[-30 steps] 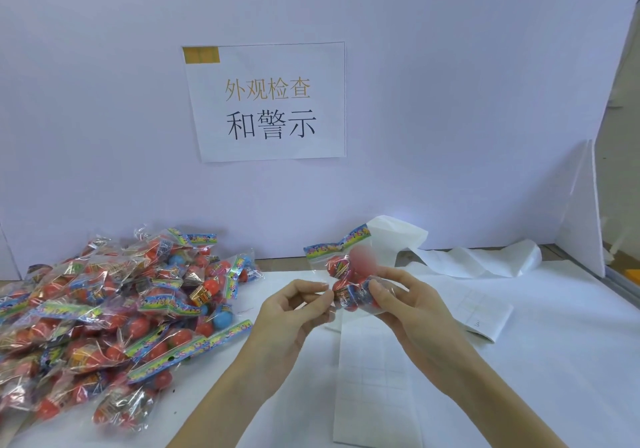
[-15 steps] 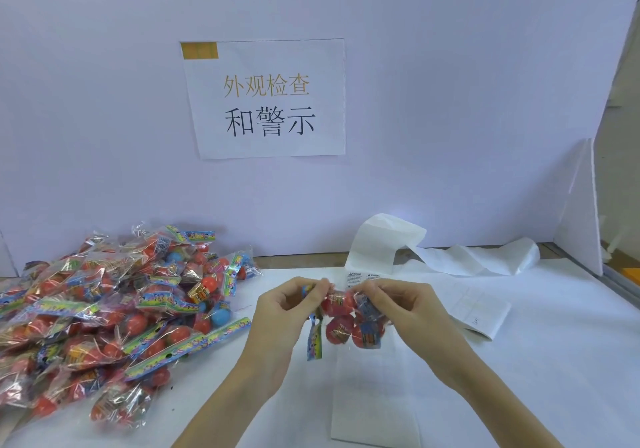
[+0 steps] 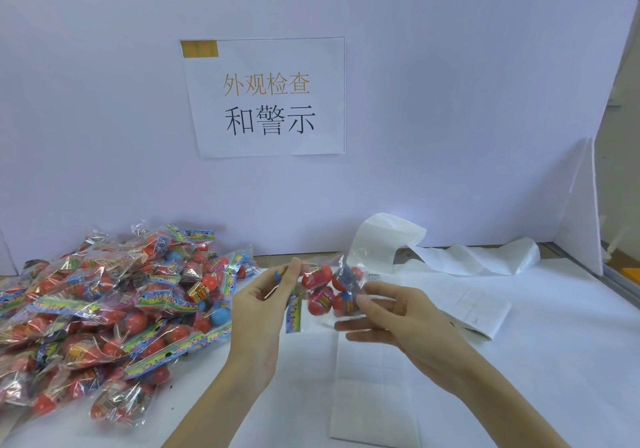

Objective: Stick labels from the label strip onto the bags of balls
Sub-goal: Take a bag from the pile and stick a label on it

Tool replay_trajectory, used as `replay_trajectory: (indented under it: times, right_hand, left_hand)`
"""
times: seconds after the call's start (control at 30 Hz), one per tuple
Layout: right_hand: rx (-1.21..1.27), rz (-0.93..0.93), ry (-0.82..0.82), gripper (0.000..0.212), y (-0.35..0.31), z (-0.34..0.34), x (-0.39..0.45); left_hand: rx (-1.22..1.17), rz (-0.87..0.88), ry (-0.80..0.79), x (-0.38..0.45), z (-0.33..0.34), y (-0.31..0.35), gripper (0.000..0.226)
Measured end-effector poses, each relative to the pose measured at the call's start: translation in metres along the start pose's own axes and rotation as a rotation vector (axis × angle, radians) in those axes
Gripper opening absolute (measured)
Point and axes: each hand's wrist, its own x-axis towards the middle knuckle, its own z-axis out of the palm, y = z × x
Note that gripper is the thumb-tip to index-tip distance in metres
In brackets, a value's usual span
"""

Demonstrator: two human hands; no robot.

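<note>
Bag [image 3: 330,290] label perhaps hidden behind right fingers [image 3: 372,300]

Two hands, the left hand [image 3: 263,304] and the right hand [image 3: 403,319], one held bag [image 3: 330,290] with four balls, one heap of bags [image 3: 104,309] too tangled to count, one label strip [image 3: 375,392], one wall sign [image 3: 266,98].

Red balls [image 3: 320,279] in clear bag, white label strip [image 3: 372,395], possibly gridded

Probably a factory inspection bench: printed station sign [image 3: 265,98] on partition board [image 3: 450,101], bulk pile of bagged balls [image 3: 104,312].
</note>
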Motion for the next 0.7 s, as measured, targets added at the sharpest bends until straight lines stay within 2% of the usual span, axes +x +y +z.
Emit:
replay_trajectory:
  times: [0.1, 0.17, 0.37, 0.6, 0.7]
  right_hand:
    - [0.121, -0.081, 0.095, 0.030, 0.000, 0.000, 0.001]
    - [0.173, -0.102, 0.118, 0.034, -0.001, -0.001, 0.002]
    - [0.149, -0.089, 0.132, 0.039, -0.006, -0.003, 0.002]
    - [0.076, -0.104, 0.096, 0.032, -0.015, -0.015, 0.002]
    - [0.058, -0.112, 0.098, 0.033, -0.010, -0.015, 0.003]
  left_hand:
    - [0.106, 0.007, -0.162, -0.006, 0.005, -0.002, 0.046]
    - [0.173, -0.005, -0.211, -0.008, 0.008, -0.007, 0.043]
    - [0.136, 0.022, -0.195, -0.005, 0.007, -0.010, 0.028]
    - [-0.064, -0.093, -0.243, 0.000, 0.003, -0.008, 0.027]
    - [0.014, -0.087, -0.206, -0.002, 0.004, -0.010, 0.023]
